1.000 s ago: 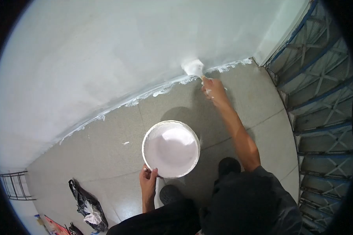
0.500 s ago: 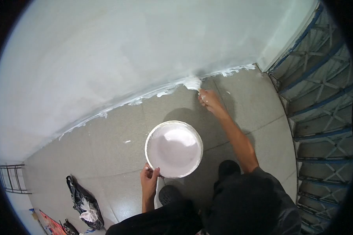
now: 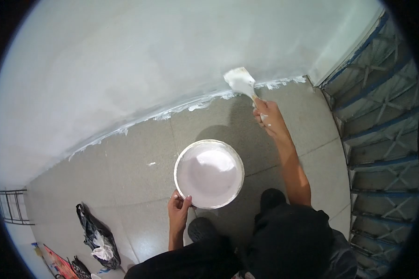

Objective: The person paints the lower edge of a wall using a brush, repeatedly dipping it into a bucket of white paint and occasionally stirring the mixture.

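My right hand [image 3: 271, 117] is closed round the handle of a wide paintbrush [image 3: 241, 81], whose bristles are coated white. The brush is in front of the lower wall [image 3: 139, 60]; whether it touches the wall I cannot tell. White paint streaks [image 3: 200, 105] run along the seam of wall and floor. With thumb and fingers, my left hand [image 3: 179, 211] grips the near-left rim of a round white bucket [image 3: 177, 179]. Inside it is pale, pinkish-white paint [image 3: 207, 179]. White smears mark the back of my right hand.
A folding metal gate [image 3: 381, 135] with blue bars stands along the right. At lower left a black plastic bag [image 3: 95, 237] lies on the tiled floor [image 3: 125, 174], near a black metal rack [image 3: 13, 206] and a red item [image 3: 58, 261]. My dark shoes [image 3: 202, 229] are beside the bucket.
My right hand has pulled back to the right, and the brush has lifted off the wall's bottom edge, its bristles now pointing up and left. My left hand keeps hold of the bucket rim.
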Demonstrator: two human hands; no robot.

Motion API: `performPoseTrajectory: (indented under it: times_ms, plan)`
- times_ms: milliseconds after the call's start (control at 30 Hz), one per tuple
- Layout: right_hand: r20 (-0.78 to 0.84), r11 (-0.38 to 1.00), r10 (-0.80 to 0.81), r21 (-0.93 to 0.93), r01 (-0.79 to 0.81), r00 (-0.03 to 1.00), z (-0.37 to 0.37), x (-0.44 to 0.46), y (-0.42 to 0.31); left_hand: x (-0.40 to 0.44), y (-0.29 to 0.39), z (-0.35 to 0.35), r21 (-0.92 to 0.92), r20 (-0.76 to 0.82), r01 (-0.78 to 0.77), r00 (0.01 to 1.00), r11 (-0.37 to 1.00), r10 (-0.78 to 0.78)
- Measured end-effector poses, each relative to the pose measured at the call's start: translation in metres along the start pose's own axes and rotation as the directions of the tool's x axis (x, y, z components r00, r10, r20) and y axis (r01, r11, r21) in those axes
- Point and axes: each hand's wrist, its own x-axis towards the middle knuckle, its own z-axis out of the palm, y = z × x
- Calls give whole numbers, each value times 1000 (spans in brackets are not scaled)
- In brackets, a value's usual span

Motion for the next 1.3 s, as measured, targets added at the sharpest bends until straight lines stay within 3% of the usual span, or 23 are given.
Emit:
performPoseTrajectory:
  times_ms: [167,267,367,500,667,767,867,967,1067,1167,1233,1300]
  plan:
    - [-69,885,-65,-464,25,995,-10,61,88,1,-5,-3,-15,10,1,1000,1000,-1]
    - [-102,816,-154,-575,68,983,14,88,117,1,-6,-3,-10,4,-8,1000,1000,8]
    - [-103,887,-65,-461,10,993,42,102,117,1,-5,-3,-15,-7,0,1000,1000,0]
    - [30,986,3,-165,2,1000,59,84,71,0,-7,-4,-29,-6,7,1000,1000,-7]
    - [127,996,13,86,-24,992,46,57,39,1,-4,-3,0,21,6,1000,1000,-6]
    - [172,988,68,126,-91,983,17,35,32,1,1,-1,-9,10,17,1000,1000,-17]
    - [53,995,93,-48,-90,994,-2,22,39,0,-2,-2,-20,6,11,1000,1000,-11]
    - [-50,832,-73,-554,34,996,-3,50,79,1,-2,-2,-27,21,5,1000,1000,-5]
    - [0,740,-152,-663,114,988,16,81,107,0,2,0,-19,15,16,1000,1000,-16]
    - [-51,819,-113,-570,64,992,48,87,100,2,-1,-2,-22,3,10,1000,1000,-10]
    - [-26,956,15,-293,-22,1000,62,88,84,1,-3,-3,-20,5,9,1000,1000,-9]
    - [38,994,98,-45,-96,994,62,90,64,2,-1,-3,-2,10,7,1000,1000,-7]
